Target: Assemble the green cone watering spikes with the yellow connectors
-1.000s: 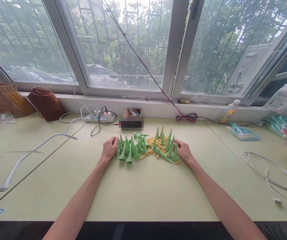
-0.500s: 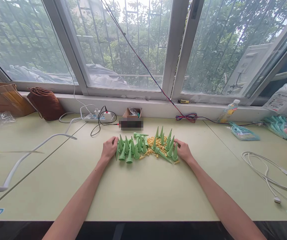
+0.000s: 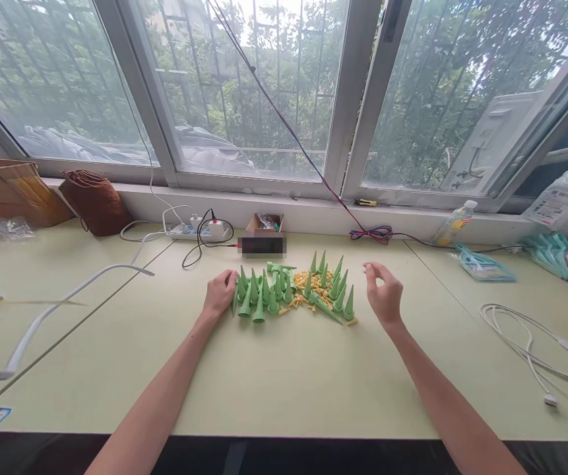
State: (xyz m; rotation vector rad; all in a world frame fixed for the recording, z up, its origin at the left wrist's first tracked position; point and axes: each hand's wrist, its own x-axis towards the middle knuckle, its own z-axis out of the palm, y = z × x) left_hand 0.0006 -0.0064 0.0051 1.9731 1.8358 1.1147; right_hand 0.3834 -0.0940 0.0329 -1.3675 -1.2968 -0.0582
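Observation:
Several hollow green plastic spikes (image 3: 259,309) are grouped on the table, most upright with their points up and some lying on their sides. Small yellow plastic pieces (image 3: 320,281) are heaped among them, towards the right. At the group's left end, the bent fingers of my left hand (image 3: 220,291) close on a slim green spike (image 3: 235,301) whose narrow end points down; its top is hidden by the fingers. To the right, apart from the spikes, hovers my right hand (image 3: 385,293). Its thumb and forefinger are slightly apart, and nothing shows between them.
A small cardboard box (image 3: 265,223) and a blurred-out dark object (image 3: 262,246) are behind the spikes. A power strip (image 3: 182,229) with cables lies left of them. At right are a coiled white cable (image 3: 526,336), a bottle (image 3: 454,224) and a blue packet (image 3: 486,262).
My right hand has pulled away from the spikes at the right end of the group, moving right. My left hand stays by the spikes at the left end. The view has shifted slightly.

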